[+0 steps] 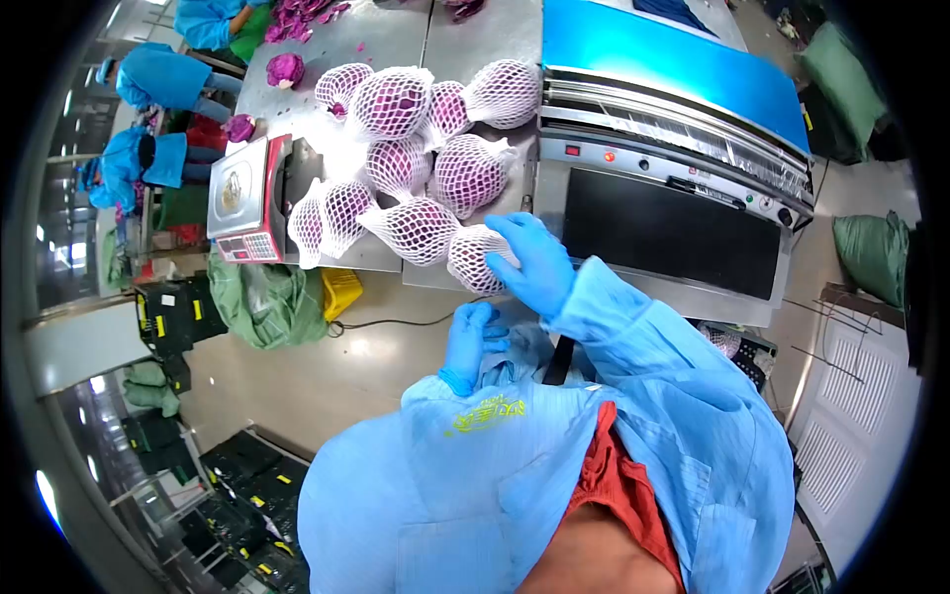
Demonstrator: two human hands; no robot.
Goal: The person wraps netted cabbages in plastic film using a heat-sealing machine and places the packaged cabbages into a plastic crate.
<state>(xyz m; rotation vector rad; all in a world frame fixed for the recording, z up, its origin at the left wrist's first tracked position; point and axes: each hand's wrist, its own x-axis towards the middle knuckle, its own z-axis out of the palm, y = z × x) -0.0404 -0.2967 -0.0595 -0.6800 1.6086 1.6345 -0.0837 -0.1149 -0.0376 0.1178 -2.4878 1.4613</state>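
Note:
My right hand (539, 259), in a blue glove, is closed on the right side of a red cabbage (475, 259) in a white foam net, at the table's near edge. Its fingers lie over the top and the thumb sits lower on the net. Below the table edge, close to my body, my left hand (467, 342) is gloved too, with loosely bent fingers apart and no object visible in it. Several more netted red cabbages (391, 104) lie bunched on the metal table (386, 30) beyond my right hand.
To the right stands a wrapping machine (673, 233) with a blue film roll (683, 69). A red weighing scale (247, 198) is at the left. Bare cabbages (285, 70) and loose leaves lie farther off. Below hang a green bag (259, 302) and a yellow container (341, 292). Co-workers (148, 79) stand left.

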